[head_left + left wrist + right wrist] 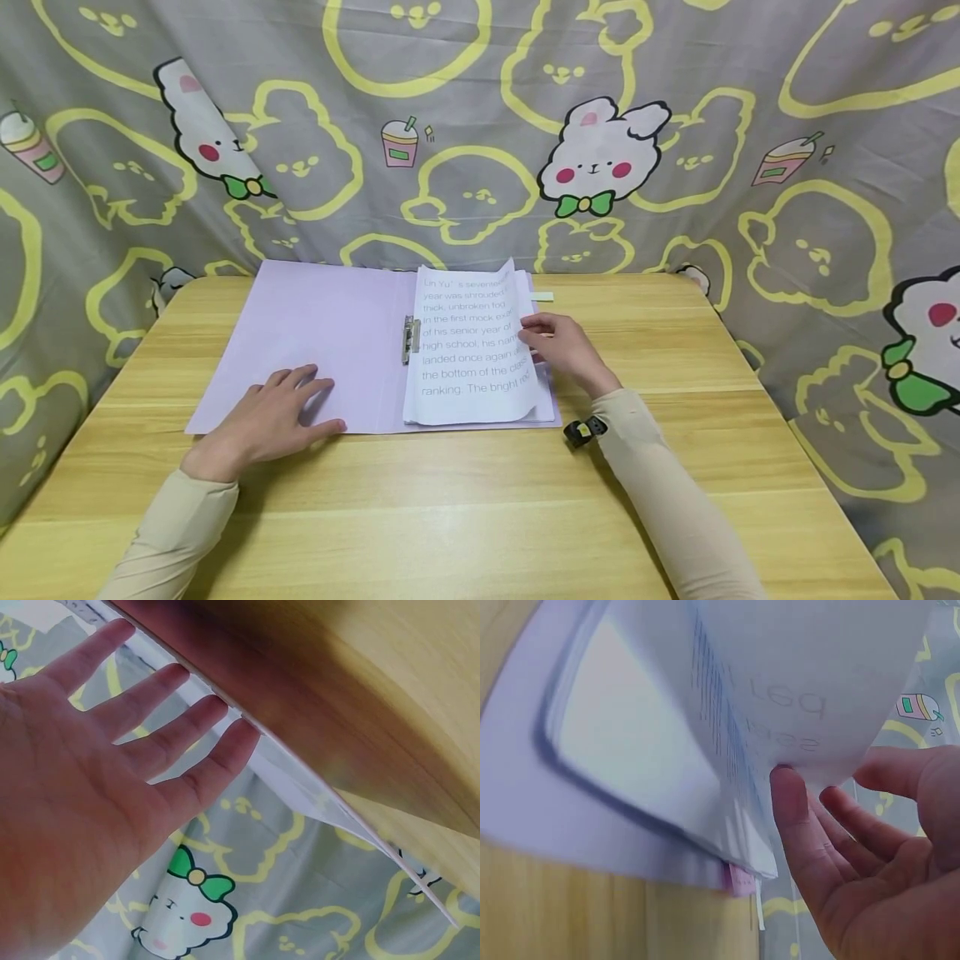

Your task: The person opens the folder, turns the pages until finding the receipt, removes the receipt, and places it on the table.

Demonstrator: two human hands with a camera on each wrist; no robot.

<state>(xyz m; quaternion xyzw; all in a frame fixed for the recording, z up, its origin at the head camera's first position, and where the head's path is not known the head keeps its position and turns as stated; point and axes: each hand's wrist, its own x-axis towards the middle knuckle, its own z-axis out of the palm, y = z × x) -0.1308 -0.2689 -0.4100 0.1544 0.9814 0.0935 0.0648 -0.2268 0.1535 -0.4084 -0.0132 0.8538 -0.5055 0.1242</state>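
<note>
a: top page (pixel 467 354)?
b: just left of right grip (pixel 566 350), which pinches its raised edge, fingers nearly closed.
a: left grip (pixel 266 414)?
b: spread, holding nothing, resting on lilac folder (pixel 322 325); counter (pixel 450 517) beneath both.

Lilac folder (pixel 322 325) lying open; printed sheet (pixel 468 350) atop right side, outer edge raised.

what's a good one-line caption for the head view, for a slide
Left hand spread over an open lilac folder, right hand pinching the raised edge of a printed page.
</note>
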